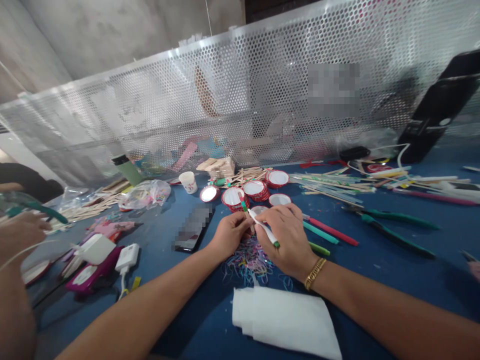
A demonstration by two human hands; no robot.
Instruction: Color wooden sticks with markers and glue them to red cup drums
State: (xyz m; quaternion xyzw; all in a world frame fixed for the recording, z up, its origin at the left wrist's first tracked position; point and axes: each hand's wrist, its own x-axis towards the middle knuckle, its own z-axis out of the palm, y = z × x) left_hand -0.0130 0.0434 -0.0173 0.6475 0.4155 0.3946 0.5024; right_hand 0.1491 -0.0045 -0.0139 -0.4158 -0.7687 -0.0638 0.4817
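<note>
My right hand (287, 235) is closed around a white marker with a green end (264, 228), held slanting across the fingers. My left hand (229, 232) is pinched shut just left of it, on something small I cannot make out. Both hands hover over a heap of thin coloured rubber bands (247, 262) on the blue table (375, 270). Just beyond my fingers stand several small round red-rimmed mirrors (255, 189). A gold bracelet (314, 273) sits on my right wrist.
A folded white cloth (285, 320) lies near me. A phone (194, 227) rests left of my hands. Pink and green markers (330, 231), green-handled pliers (397, 235) and wooden sticks (330, 182) lie right. Another person's hand (20, 232) is far left. A perforated metal screen (262, 100) closes the back.
</note>
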